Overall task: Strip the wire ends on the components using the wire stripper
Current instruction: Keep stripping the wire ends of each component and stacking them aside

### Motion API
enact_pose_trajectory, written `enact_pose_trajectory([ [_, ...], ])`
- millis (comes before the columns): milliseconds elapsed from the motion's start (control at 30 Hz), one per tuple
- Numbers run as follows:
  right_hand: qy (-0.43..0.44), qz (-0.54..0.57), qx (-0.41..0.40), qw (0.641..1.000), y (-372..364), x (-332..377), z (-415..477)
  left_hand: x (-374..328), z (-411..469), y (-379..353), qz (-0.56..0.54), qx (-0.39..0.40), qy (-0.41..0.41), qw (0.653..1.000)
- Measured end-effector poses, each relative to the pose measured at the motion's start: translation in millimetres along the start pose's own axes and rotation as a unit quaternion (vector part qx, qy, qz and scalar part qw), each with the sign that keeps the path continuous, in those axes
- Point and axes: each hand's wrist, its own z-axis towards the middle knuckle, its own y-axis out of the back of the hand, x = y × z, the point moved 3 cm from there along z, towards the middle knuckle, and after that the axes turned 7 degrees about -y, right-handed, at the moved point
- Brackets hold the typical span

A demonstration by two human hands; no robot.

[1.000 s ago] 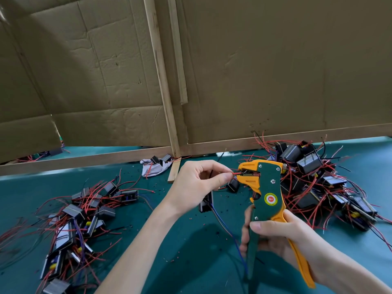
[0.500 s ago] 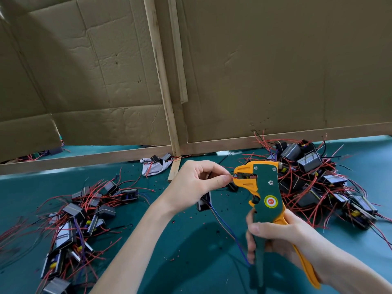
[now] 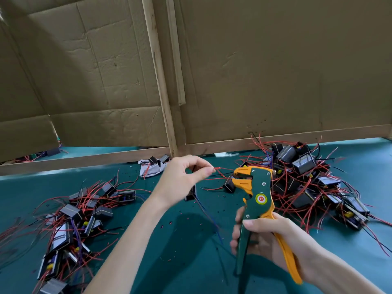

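Above the middle of the teal surface (image 3: 191,262), a thin red wire (image 3: 220,168) is pinched taut by the left hand (image 3: 182,179), level with the head of the green-and-orange wire stripper (image 3: 259,194) for feeding in; the stripper's handles are gripped by the right hand (image 3: 267,236).

I have one view only, from the head: it looks forward and down, close over the fingers (image 3: 203,174), with the table (image 3: 186,262) under them and the cardboard wall (image 3: 275,71) beyond them.

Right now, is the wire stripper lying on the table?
No, the right hand grips the wire stripper by its handles, up off the green table.
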Motion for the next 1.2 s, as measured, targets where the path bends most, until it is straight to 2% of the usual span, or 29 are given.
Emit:
enact_pose_trajectory([
  [100,-0.012,0.045,-0.030,0.998,7.8,-3.0,4.7,-8.4,11.3,15.6,0.019,-0.099,-0.019,0.995],
  [233,-0.048,0.083,-0.071,0.993,15.9,-6.5,8.6,-31.7,43.6,16.8,0.005,-0.241,-0.077,0.968],
  [367,-0.087,0.082,-0.078,0.990,19.8,-10.6,10.4,-41.6,82.1,-16.9,-0.145,-0.312,-0.063,0.937],
  [467,-0.110,0.079,-0.069,0.988,20.1,-13.4,10.5,-39.6,99.4,-65.7,-0.260,-0.269,0.005,0.927],
  [567,-0.122,0.084,-0.071,0.986,20.7,-14.8,10.4,-35.0,96.7,-119.3,-0.280,-0.104,0.082,0.951],
  [633,-0.124,0.095,-0.075,0.985,21.2,-14.6,11.0,-34.2,88.6,-141.1,-0.218,0.032,0.116,0.968],
  [700,-0.123,0.108,-0.081,0.983,21.9,-13.6,11.6,-33.8,81.3,-143.7,-0.123,0.098,0.104,0.982],
  [767,-0.120,0.113,-0.089,0.982,22.1,-12.8,12.5,-36.9,74.7,-132.2,-0.055,0.105,0.072,0.990],
  [900,-0.116,0.103,-0.098,0.983,20.7,-11.1,11.8,-39.0,58.7,-93.1,-0.022,0.138,0.018,0.990],
  [967,-0.114,0.096,-0.101,0.984,20.1,-11.1,11.6,-26.7,48.8,-61.5,-0.002,0.134,0.024,0.991],
  [1033,-0.107,0.094,-0.113,0.983,19.1,-11.1,11.5,0.3,40.0,-22.5,0.087,0.113,0.069,0.987],
  [1067,-0.105,0.092,-0.116,0.983,19.1,-10.9,11.5,18.8,34.5,-1.5,0.175,0.111,0.109,0.972],
  [1100,-0.106,0.090,-0.117,0.983,18.9,-11.1,11.7,39.3,26.9,19.6,0.280,0.113,0.156,0.941],
  [1167,-0.110,0.088,-0.116,0.983,18.7,-11.7,12.1,77.3,8.8,59.7,0.462,0.115,0.249,0.843],
  [1200,-0.112,0.088,-0.116,0.983,18.9,-12.0,12.1,91.1,-0.7,73.8,0.511,0.125,0.282,0.803],
])
